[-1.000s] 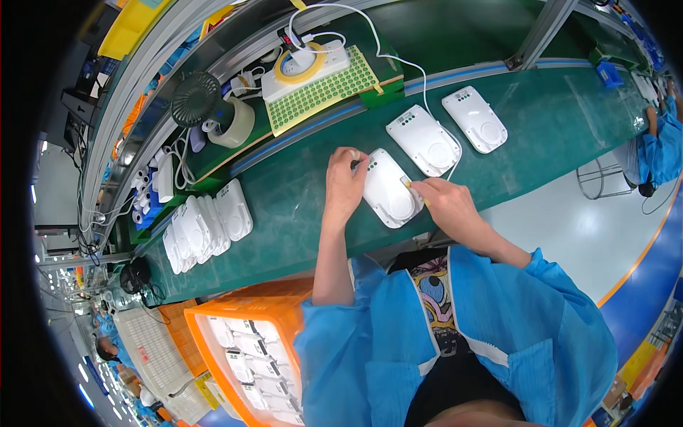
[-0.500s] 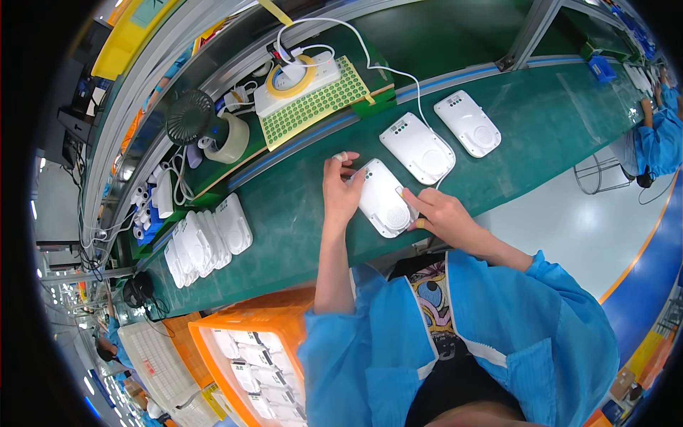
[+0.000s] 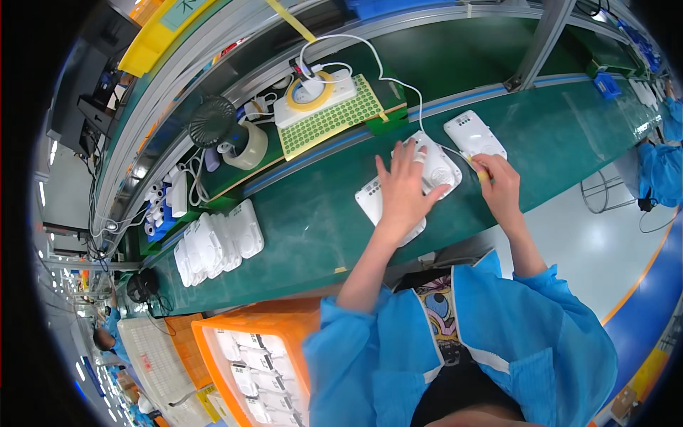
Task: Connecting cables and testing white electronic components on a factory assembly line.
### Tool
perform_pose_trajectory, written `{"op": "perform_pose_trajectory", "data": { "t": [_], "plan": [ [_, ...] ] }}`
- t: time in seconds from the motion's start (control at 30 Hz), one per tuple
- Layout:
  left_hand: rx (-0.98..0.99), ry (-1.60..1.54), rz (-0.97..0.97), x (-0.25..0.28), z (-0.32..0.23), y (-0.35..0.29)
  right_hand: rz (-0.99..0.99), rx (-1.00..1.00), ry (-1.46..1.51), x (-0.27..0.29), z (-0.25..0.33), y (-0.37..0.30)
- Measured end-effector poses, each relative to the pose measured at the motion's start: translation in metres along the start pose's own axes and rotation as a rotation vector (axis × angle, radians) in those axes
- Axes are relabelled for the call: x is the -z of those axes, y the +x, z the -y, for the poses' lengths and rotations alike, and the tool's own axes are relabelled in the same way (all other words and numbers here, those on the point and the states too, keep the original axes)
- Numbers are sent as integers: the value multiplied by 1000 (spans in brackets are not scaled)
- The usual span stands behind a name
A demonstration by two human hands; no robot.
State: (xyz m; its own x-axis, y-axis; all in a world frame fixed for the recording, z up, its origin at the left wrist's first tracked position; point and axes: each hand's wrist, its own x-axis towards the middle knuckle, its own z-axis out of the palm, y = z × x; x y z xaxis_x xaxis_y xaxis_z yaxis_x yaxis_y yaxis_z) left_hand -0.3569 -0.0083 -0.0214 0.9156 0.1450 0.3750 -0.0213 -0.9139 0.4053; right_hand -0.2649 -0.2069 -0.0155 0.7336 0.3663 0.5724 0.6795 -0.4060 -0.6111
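Note:
Three white plastic devices with rounded corners lie on the green bench. My left hand (image 3: 404,191), its fingers spread, rests over the middle device (image 3: 442,169) and covers part of the nearer-left device (image 3: 369,198). To its right, my right hand (image 3: 499,183) pinches the white cable (image 3: 420,107) near its end, between the middle device and the right-hand device (image 3: 475,134). The cable runs down from the power strip; its tip is hidden by my fingers. A pale band wraps a finger of my left hand, a yellowish one a finger of my right.
A row of similar white devices (image 3: 245,229) stands at the left of the bench (image 3: 302,213). On the raised shelf are a power strip (image 3: 338,89), a green-dotted sheet (image 3: 334,117), a tape roll (image 3: 249,146) and a small fan (image 3: 212,119). An orange crate (image 3: 213,349) holds packed white units.
My left hand has moved right from the nearer-left device onto the middle one. My right hand has left the nearer-left device, moved up and right, and taken hold of the cable.

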Motion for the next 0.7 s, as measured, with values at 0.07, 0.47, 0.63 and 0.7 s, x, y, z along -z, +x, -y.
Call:
{"op": "perform_pose_trajectory", "data": {
  "t": [0.07,0.47,0.63,0.7],
  "plan": [
    [-23,30,45,-8,-9,3,12,-18,29,-3,-13,5],
    [-79,-55,163,14,-5,-37,338,-23,215,-9,-5,-13],
    [-65,-72,161,17,-3,-45,418,-17,217,-5,2,-13],
    [-70,-80,160,18,-3,-46,390,-16,208,-14,3,-19]
  ]
}}
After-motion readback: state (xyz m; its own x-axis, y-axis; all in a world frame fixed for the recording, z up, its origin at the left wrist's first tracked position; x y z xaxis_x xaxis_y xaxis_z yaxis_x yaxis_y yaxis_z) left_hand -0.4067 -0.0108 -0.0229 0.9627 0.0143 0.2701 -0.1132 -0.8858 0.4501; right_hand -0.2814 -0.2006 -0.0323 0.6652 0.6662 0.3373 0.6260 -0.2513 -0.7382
